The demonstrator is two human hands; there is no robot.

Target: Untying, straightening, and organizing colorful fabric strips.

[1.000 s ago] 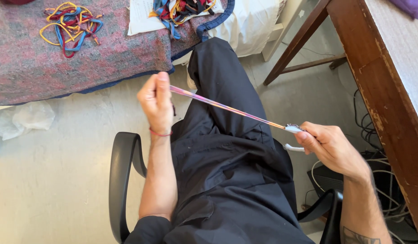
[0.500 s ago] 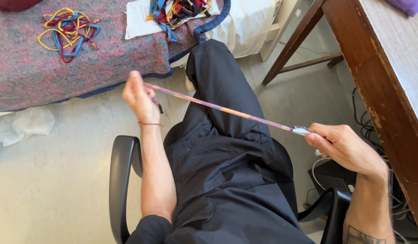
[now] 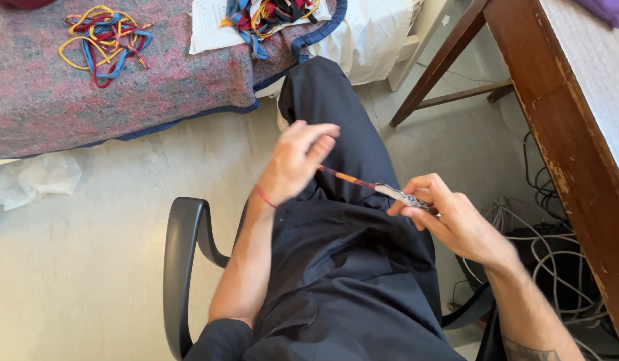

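I sit in a black office chair (image 3: 179,267) in dark clothes. A thin braided cord (image 3: 363,182) with orange, purple and white strands runs between my hands above my lap. My right hand (image 3: 450,217) pinches its pale, patterned end between thumb and fingers. My left hand (image 3: 292,164) is raised close by, with the cord's other end under its fingers, which are partly spread; the grip itself is hidden behind the hand. A red band circles my left wrist.
A bed with a pink-grey blanket (image 3: 155,87) holds two tangles of coloured cords (image 3: 105,40) and a white sheet of paper (image 3: 212,27). A wooden table (image 3: 577,140) stands at right, with cables (image 3: 550,234) beneath. Crumpled white plastic (image 3: 32,180) lies on the floor.
My left hand has moved right and down towards my right hand, so the visible stretch of cord between them is much shorter. My right hand has shifted slightly left.
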